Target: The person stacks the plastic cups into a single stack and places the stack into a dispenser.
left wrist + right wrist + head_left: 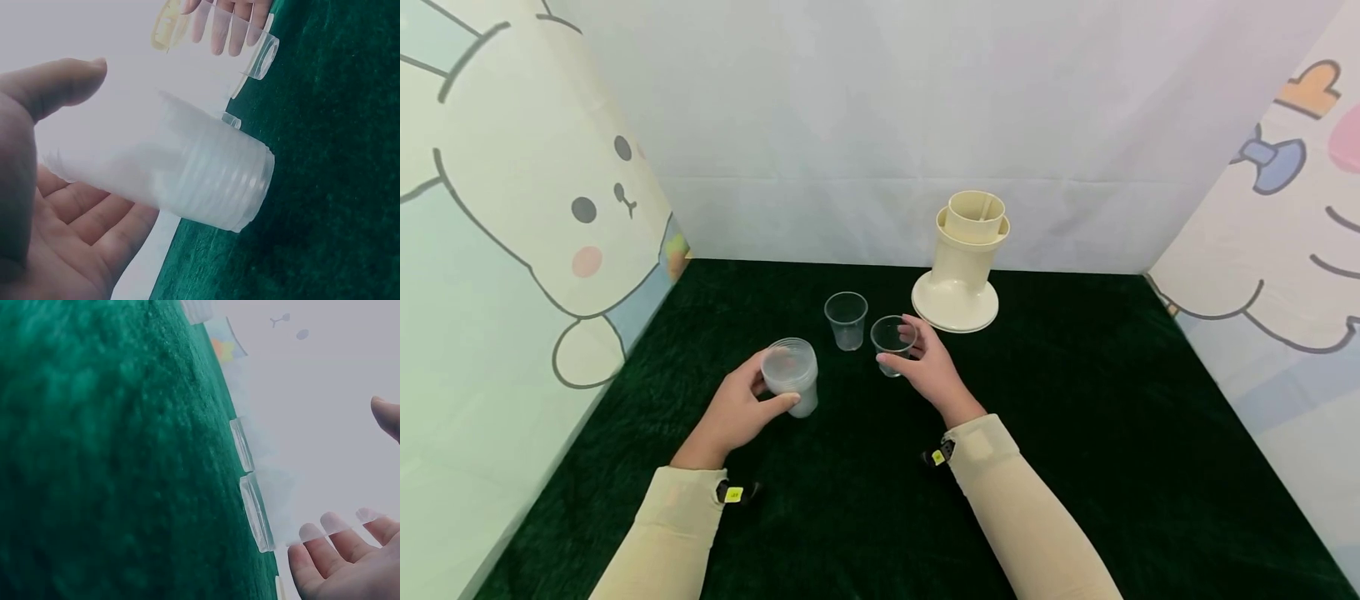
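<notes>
Plastic cup stack [792, 373] within left fingers [126, 236], one cup [887, 340] within right fingers [342, 544]; yellow wrist labels [733, 495] illegible.

No legible text, both yellow wrist labels [733, 495] [937, 457] too small for certain reading.

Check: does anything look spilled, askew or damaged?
Nothing stands out. The left hand holds the nested cup stack, the right hand a single cup; the farther cup and the cream stand are upright, with no spill or damage visible.
</notes>
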The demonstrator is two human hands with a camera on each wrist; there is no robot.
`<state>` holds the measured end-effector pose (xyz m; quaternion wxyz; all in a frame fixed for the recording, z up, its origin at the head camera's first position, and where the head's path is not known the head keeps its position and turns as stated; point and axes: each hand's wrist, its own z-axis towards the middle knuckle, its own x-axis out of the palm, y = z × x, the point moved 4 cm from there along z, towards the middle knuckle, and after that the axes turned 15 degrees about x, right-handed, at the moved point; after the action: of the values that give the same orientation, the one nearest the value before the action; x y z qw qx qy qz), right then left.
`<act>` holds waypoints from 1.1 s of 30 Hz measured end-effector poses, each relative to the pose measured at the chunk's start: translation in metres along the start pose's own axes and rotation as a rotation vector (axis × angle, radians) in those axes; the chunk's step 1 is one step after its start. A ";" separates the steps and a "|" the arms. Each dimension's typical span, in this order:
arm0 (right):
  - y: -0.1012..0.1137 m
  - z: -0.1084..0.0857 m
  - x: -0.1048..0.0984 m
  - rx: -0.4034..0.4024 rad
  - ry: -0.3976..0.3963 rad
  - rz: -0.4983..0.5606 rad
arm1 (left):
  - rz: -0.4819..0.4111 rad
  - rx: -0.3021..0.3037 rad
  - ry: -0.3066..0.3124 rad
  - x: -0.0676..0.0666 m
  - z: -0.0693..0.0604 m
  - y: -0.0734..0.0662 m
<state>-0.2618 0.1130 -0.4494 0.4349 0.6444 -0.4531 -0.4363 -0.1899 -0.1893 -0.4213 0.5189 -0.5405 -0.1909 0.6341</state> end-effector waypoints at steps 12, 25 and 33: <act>0.000 0.000 0.001 0.011 -0.007 0.023 | 0.004 -0.006 0.002 0.001 0.000 0.001; 0.012 -0.011 -0.002 0.005 0.008 0.055 | -0.004 0.004 0.007 0.001 0.001 -0.002; 0.024 -0.017 0.001 -0.001 0.012 0.059 | -0.002 0.002 0.004 -0.001 -0.002 -0.003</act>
<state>-0.2503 0.1102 -0.4229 0.4506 0.6331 -0.4690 -0.4197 -0.1870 -0.1894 -0.4197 0.5204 -0.5409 -0.1899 0.6328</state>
